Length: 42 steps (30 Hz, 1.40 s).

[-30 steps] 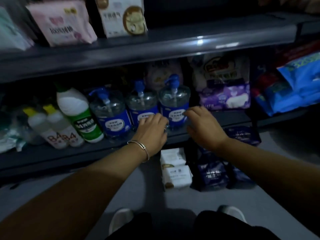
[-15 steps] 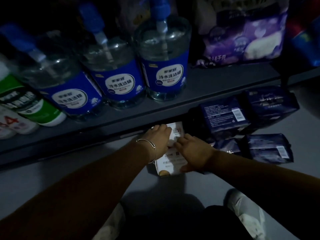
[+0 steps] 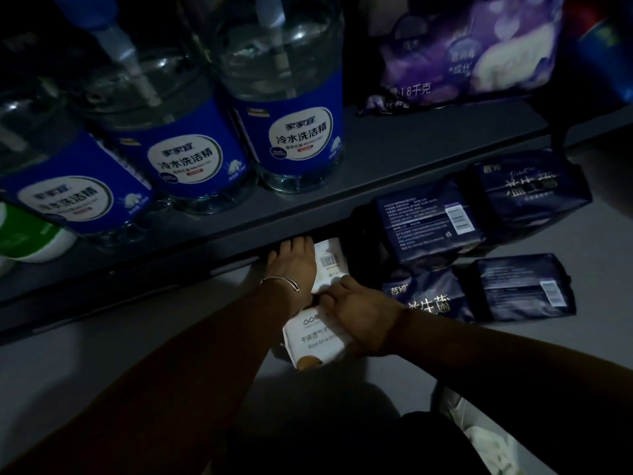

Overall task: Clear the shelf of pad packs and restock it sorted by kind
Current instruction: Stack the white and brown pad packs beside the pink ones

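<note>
Two white pad packs lie on the grey floor at the foot of the shelf (image 3: 394,156). The far white pack (image 3: 331,265), barcode up, sits partly under the shelf edge. My left hand (image 3: 294,265), a bangle on its wrist, grips this pack along its left side, and its fingertips are lost in the shadow under the shelf. The near white pack (image 3: 313,344) is held at its top right by my right hand (image 3: 363,317), fingers curled over its upper edge. Several dark blue pad packs (image 3: 428,224) lie on the floor to the right.
Three clear detergent bottles with blue labels (image 3: 301,132) stand on the shelf above my hands. A purple bag (image 3: 462,53) sits to their right, a green-and-white bottle (image 3: 30,234) at far left. My shoe (image 3: 479,437) is at lower right.
My hands dropped from the shelf front to the white packs on the floor. Since half a second ago the left hand has reached farther under the shelf and the view has moved closer.
</note>
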Available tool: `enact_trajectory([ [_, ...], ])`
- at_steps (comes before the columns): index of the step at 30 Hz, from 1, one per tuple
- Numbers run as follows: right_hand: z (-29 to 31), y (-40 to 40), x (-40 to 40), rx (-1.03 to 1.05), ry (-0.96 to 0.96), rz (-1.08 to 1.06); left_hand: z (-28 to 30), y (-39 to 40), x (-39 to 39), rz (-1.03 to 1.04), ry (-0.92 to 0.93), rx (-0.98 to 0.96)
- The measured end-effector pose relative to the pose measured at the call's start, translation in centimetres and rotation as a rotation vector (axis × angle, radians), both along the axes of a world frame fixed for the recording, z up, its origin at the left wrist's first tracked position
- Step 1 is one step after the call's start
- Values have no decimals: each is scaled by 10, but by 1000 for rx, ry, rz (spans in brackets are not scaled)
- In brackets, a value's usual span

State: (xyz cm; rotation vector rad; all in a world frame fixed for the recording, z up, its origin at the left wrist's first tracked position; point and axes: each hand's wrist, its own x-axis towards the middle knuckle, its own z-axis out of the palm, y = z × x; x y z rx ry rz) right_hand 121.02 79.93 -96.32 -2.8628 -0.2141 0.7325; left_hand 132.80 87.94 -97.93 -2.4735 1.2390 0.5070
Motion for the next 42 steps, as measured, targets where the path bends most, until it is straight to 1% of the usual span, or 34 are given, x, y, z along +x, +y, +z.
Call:
enact_trajectory([
  [3, 18, -6, -4, 55, 48, 22, 8, 2, -4, 8, 48, 32],
  [5, 35, -10, -6, 191, 134, -45, 18, 7, -5, -4, 72, 75],
  [7, 54, -13, -6, 308, 213, -117, 37, 13, -6, 29, 149, 101],
  [9, 74, -15, -4, 282, 223, -107, 65, 20, -6, 91, 263, 110],
  [11, 100, -17, -1, 268, 220, -110, 100, 25, -5, 135, 322, 136],
  [14, 152, -18, 2, 300, 274, -122, 154, 32, 1, 220, 406, 169],
  [16, 192, -19, 0, 319, 288, -143, 191, 35, 6, 285, 462, 143],
  [19, 246, -23, -9, 396, 238, -208, 245, 43, 7, 362, 494, 28],
  [24, 320, -38, -32, 739, 137, -343, 329, 58, -4, 413, 522, -199],
  [29, 378, -44, -44, 1012, 23, -333, 411, 77, -10, 454, 479, -476],
  [33, 413, -45, -43, 1149, -104, -340, 465, 93, -3, 469, 425, -654],
  [35, 429, -44, -39, 1198, -203, -376, 488, 101, 1, 473, 411, -736],
  [38, 452, -40, -28, 1204, -368, -430, 516, 110, 10, 506, 373, -911],
  [40, 465, -36, -18, 1160, -476, -463, 527, 116, 18, 534, 337, -1042],
  [42, 476, -34, -6, 1100, -576, -474, 534, 120, 28, 551, 370, -1157],
])
